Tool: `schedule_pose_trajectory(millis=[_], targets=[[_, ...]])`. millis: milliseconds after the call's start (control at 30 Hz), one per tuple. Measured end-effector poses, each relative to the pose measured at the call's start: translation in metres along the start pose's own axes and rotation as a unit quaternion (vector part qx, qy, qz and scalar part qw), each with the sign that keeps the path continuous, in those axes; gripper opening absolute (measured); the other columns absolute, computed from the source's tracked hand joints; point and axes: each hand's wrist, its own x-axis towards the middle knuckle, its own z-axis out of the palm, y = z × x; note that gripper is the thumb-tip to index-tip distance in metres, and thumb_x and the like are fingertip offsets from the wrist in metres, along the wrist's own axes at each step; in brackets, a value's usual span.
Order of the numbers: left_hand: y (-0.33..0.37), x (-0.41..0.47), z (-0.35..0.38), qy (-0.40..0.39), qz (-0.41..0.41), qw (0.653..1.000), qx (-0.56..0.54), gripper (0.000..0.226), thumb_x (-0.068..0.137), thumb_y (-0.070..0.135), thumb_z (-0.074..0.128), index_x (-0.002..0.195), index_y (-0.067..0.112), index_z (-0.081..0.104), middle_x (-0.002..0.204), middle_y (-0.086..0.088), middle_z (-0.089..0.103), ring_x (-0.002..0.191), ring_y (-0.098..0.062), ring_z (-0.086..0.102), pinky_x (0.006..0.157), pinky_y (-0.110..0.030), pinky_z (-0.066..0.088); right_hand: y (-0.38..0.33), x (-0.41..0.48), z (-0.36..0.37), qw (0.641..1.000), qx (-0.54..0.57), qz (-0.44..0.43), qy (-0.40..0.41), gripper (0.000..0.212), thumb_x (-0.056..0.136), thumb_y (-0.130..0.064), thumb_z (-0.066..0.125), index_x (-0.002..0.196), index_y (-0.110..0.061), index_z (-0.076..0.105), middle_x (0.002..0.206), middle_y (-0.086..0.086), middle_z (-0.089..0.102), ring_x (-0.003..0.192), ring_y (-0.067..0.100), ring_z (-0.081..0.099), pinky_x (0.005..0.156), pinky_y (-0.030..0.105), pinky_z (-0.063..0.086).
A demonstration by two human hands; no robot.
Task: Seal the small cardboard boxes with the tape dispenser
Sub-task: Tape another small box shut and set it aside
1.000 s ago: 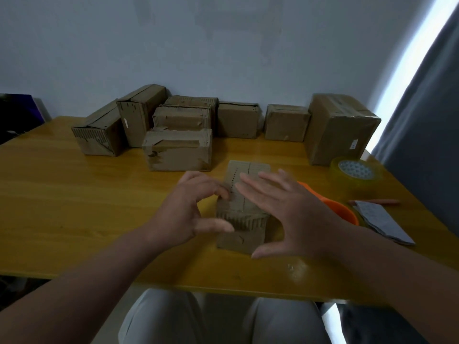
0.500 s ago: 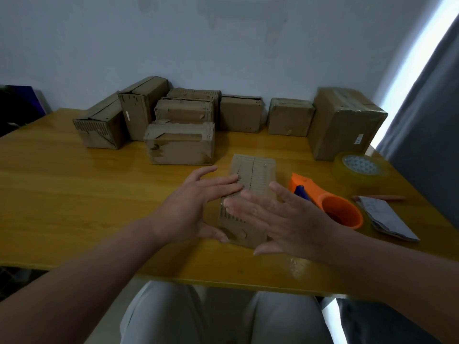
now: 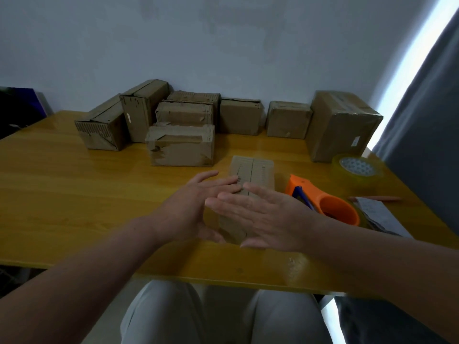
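A yellow tabletop (image 3: 74,194) carries a row of cardboard boxes (image 3: 180,145) by the wall. Near the front edge, a small cardboard box (image 3: 253,172) lies seam-up. The left hand (image 3: 188,212) and right hand (image 3: 263,217) rest on it flat, fingers straight, apparently pressing its flaps closed. An orange tape dispenser (image 3: 327,204) lies unheld just to its right.

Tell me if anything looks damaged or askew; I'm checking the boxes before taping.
The front box of the back group has torn, scuffed patches on its facing side, and the leftmost box has a ragged, crumpled end. The nearest box looks intact, flaps meeting evenly.
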Motion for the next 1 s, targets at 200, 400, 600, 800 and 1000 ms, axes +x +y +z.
schedule_pose_trajectory(millis=[200, 400, 600, 800, 1000], targets=[[0.000, -0.001, 0.003, 0.025, 0.007, 0.999, -0.033, 0.101, 0.059, 0.062, 0.071, 0.144, 0.021, 0.034, 0.148, 0.012, 0.028, 0.137, 0.015, 0.005, 0.115, -0.015, 0.006, -0.007, -0.001, 0.001, 1.000, -0.003, 0.024, 0.003, 0.077, 0.094, -0.061, 0.017, 0.151, -0.008, 0.008, 0.157, -0.002, 0.011, 0.144, 0.025, 0.005, 0.115, 0.048, -0.012], [0.000, -0.003, 0.000, -0.015, -0.038, 0.999, -0.015, 0.106, 0.053, 0.053, 0.081, 0.140, 0.040, 0.021, 0.148, 0.023, 0.015, 0.139, -0.001, 0.007, 0.107, -0.009, 0.000, -0.031, -0.014, 0.000, 0.999, 0.021, -0.019, -0.032, 0.083, 0.092, -0.065, 0.022, 0.152, -0.011, 0.005, 0.160, 0.000, 0.005, 0.146, 0.021, 0.004, 0.117, 0.048, -0.013], [0.002, -0.003, 0.001, -0.002, -0.037, 0.999, -0.034, 0.101, 0.056, 0.056, 0.076, 0.140, 0.041, 0.023, 0.149, 0.023, 0.018, 0.138, 0.005, 0.006, 0.110, -0.012, 0.005, -0.007, -0.017, -0.007, 0.997, 0.064, 0.040, -0.009, 0.078, 0.095, -0.062, 0.019, 0.152, -0.010, 0.006, 0.159, 0.001, 0.007, 0.147, 0.024, 0.005, 0.116, 0.044, -0.007], [0.000, -0.003, 0.007, 0.012, -0.053, 0.997, -0.048, 0.092, 0.066, 0.043, 0.080, 0.140, 0.041, 0.026, 0.151, 0.020, 0.022, 0.141, -0.005, 0.016, 0.112, -0.024, 0.014, -0.013, -0.024, -0.005, 0.993, 0.099, 0.047, -0.049, 0.084, 0.092, -0.066, 0.026, 0.153, -0.011, 0.009, 0.160, 0.002, 0.005, 0.147, 0.025, 0.000, 0.117, 0.046, -0.007], [-0.005, -0.002, 0.007, 0.036, -0.043, 0.997, -0.054, 0.083, 0.071, 0.032, 0.080, 0.142, 0.036, 0.036, 0.155, 0.008, 0.024, 0.140, -0.018, 0.028, 0.110, -0.036, 0.025, 0.013, -0.023, -0.013, 0.973, 0.230, -0.017, -0.027, 0.099, 0.080, -0.057, 0.064, 0.151, -0.013, 0.011, 0.158, 0.008, 0.013, 0.145, 0.030, 0.015, 0.115, 0.050, 0.021]])
